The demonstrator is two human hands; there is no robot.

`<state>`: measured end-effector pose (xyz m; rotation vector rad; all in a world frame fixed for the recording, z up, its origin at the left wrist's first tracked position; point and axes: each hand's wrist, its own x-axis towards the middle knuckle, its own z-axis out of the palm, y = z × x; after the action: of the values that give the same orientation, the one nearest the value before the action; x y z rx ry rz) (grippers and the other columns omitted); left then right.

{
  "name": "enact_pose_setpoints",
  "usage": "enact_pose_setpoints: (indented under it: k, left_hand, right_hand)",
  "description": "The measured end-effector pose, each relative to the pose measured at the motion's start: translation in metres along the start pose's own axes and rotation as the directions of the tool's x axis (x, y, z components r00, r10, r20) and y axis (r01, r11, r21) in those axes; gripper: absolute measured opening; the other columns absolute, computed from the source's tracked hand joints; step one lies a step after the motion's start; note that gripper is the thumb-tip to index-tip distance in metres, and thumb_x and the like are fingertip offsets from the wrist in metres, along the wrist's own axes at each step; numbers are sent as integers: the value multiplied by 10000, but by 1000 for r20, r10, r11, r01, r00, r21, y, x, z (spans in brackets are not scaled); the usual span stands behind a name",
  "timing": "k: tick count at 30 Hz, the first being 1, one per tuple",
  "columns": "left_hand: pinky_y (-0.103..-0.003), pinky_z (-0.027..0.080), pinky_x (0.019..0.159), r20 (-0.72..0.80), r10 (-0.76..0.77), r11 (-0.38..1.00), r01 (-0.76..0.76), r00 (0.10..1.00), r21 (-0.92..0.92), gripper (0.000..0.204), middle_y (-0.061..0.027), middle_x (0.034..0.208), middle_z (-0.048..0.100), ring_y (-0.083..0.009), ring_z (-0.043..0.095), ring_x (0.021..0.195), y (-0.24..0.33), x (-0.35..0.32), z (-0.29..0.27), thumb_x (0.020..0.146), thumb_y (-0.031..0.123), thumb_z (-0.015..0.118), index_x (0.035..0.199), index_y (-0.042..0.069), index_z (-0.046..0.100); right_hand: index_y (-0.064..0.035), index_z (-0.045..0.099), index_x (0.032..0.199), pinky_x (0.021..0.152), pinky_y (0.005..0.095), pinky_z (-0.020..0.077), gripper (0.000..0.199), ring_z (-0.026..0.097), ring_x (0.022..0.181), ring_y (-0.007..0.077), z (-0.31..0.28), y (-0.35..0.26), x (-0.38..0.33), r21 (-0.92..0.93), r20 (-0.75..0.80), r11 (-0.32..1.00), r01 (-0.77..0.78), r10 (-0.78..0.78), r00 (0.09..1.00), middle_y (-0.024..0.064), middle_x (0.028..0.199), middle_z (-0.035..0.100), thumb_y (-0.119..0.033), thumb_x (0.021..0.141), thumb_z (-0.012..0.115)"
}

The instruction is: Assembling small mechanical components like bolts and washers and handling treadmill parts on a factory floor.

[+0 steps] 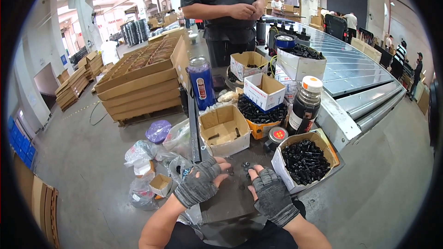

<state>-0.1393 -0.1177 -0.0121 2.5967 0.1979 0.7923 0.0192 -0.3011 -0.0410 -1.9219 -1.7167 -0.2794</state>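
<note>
Knit-gloved left hand (200,180) and right hand (272,193) open, flat, beside small metal nuts (245,166)

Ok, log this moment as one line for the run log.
left hand: gloved, open, fingers by small washers | right hand: gloved, flat on dark tabletop | box of black bolts: right of hands

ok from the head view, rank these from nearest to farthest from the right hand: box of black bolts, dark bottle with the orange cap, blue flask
Measured from the right hand:
1. Box of black bolts, just right of the hand.
2. Dark bottle with the orange cap, behind that box, farther up the table.
3. Blue flask, far back and to the left, beside the cardboard trays.
</note>
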Motion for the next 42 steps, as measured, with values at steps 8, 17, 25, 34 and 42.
enact_pose_setpoints:
  k: [8, 17, 25, 34, 42]
  left_hand:
    - [-396, 525, 893, 250, -168, 971, 117, 954, 207, 486, -137, 1153, 658, -349, 646, 1050, -47, 111, -47, 825, 131, 720, 1301, 118, 619]
    - [-377, 484, 921, 737, -358, 879, -60, 573, 474, 594, -152, 1159, 678, -263, 633, 1041, -76, 152, 0, 868, 164, 630, 1447, 206, 500]
    - [-403, 507, 839, 802, -344, 917, -7, 488, 398, 312, -160, 1058, 725, -320, 673, 927, -54, 157, -5, 881, 142, 571, 1163, 61, 677]
    - [-423, 525, 902, 712, -435, 818, -89, 552, 569, 391, -162, 1157, 707, -346, 678, 1053, -87, 153, 10, 865, 188, 596, 1235, 79, 659]
    - [-422, 520, 910, 747, -399, 869, -38, 532, 492, 379, -178, 1175, 698, -346, 673, 1074, -90, 154, 21, 895, 155, 567, 1259, 85, 644]
  right_hand:
    - [-20, 604, 1221, 956, 450, 464, 355, 576, 1103, 369, 19, 10, 12, 75, -27, 997, 4, -2, 1000, 187, 1213, 600, -72, 870, 625]
    - [-10, 611, 1185, 948, 444, 475, 325, 596, 1080, 374, 17, 7, 15, 125, -56, 992, -9, 17, 998, 188, 1188, 619, -46, 862, 626]
    - [17, 561, 1244, 991, 443, 449, 420, 574, 1105, 389, 22, 14, 13, 238, -103, 970, -43, 69, 992, 221, 1204, 596, 37, 826, 529]
    - [18, 574, 1227, 982, 440, 459, 388, 582, 1101, 386, 26, 12, 11, 232, -136, 971, -51, 84, 987, 212, 1187, 611, 48, 843, 524]
    - [11, 589, 1203, 962, 431, 469, 332, 592, 1081, 380, 23, 11, 14, 245, -127, 968, -58, 91, 988, 203, 1173, 620, 24, 877, 534]
